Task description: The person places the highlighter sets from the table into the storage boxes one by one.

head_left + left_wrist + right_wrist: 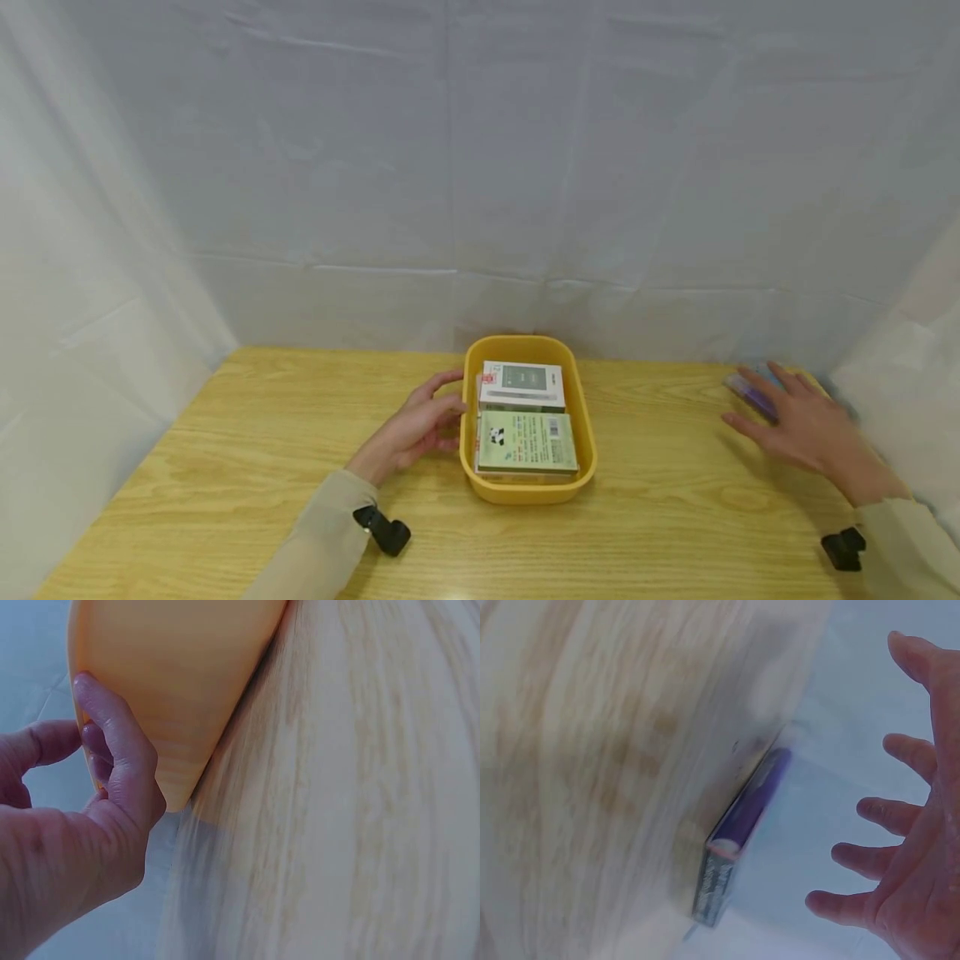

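A yellow plastic basket [584, 433] stands on the table near the middle, holding a white box [525, 387] behind a pale green box with a panda picture [528, 442]. My left hand [420, 421] is at its left side; in the left wrist view, bent fingers and thumb pinch the rim of the basket [180, 690]. Far to the right, my right hand [806, 425] hovers with spread fingers above a small purple box [753, 398]. The right wrist view shows that purple box [751, 802] lying on the table, apart from the fingers and partly blurred.
The wood-grain table [300, 433] runs back to a pale hanging sheet [375, 167], with more sheeting at both sides. A blue item [770, 377] is partly hidden behind the right fingers. Both wrists carry small black cameras.
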